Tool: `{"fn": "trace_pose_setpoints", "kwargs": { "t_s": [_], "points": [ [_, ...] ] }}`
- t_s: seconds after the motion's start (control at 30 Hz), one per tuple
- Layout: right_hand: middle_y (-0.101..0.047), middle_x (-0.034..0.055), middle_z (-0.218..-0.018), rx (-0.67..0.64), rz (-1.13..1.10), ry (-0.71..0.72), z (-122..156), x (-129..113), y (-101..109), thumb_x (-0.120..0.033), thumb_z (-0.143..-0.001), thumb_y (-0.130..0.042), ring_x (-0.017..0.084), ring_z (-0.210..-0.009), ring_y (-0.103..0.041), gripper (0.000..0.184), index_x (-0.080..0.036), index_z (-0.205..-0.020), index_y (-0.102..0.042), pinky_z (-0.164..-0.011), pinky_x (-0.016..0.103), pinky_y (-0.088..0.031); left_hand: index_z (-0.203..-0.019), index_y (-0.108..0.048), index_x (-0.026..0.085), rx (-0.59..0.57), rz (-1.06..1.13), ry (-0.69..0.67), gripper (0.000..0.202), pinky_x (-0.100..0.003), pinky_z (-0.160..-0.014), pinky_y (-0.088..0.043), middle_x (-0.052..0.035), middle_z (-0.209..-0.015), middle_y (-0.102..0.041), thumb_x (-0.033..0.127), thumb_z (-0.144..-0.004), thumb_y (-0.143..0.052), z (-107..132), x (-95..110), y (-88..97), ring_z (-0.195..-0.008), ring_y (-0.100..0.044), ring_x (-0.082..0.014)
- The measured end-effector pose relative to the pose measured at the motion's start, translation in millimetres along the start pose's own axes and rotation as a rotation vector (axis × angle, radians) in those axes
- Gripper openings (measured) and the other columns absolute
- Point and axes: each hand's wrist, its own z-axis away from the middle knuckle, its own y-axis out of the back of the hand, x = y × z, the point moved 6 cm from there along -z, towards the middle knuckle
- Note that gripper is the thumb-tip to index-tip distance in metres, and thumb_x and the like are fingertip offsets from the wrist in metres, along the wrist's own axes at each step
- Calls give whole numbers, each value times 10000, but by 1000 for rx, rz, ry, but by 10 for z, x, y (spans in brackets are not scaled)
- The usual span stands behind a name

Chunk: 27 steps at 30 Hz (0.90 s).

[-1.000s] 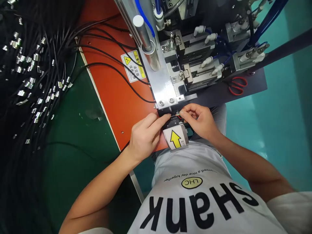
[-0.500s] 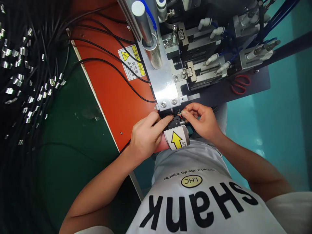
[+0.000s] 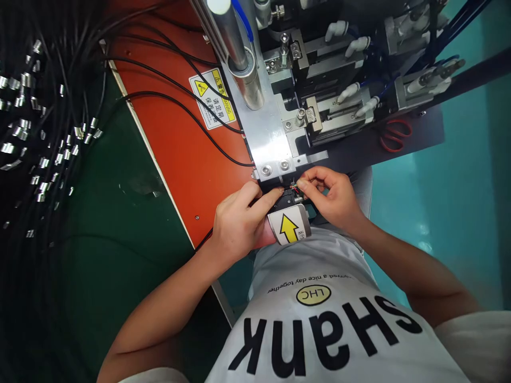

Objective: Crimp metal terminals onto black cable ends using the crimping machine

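Thin coloured wires point(image 3: 294, 186) stick out at a small black fixture point(image 3: 284, 201) on the front of the machine. My right hand point(image 3: 333, 197) pinches them between thumb and forefinger from the right. From the left comes my left hand point(image 3: 239, 215), its index finger stretched to the fixture's top and its fingertip close to the wires. Its other fingers are curled and partly hidden, so what they hold does not show. A black cable point(image 3: 204, 238) runs under this hand. Just below the fixture is a curved plate with a yellow arrow point(image 3: 289, 227).
A metal press bar point(image 3: 265, 127) with a cylinder stands right above my hands. Pneumatic slides point(image 3: 339, 114) lie to the upper right, near red-handled scissors point(image 3: 395, 135). Black cables with silvery ends point(image 3: 59, 157) hang over the green surface point(image 3: 120, 223) at left.
The view has shifted slightly. Both hands stay at the fixture, with the right still pinching the wires and hardly any finger movement.
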Motion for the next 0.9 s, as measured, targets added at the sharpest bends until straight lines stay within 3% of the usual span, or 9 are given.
{"fn": "trace_pose_setpoints", "kwargs": {
  "t_s": [0.9],
  "points": [
    [-664, 8, -808, 51, 56, 76, 22, 11, -12, -242, -885, -616, 146, -710, -576, 72, -210, -823, -635, -653, 306, -432, -1198, -655, 236, -25, -76, -66, 331, -249, -567, -366, -39, -766, -560, 250, -990, -397, 18, 34, -28, -661, -533, -142]
  ]
}}
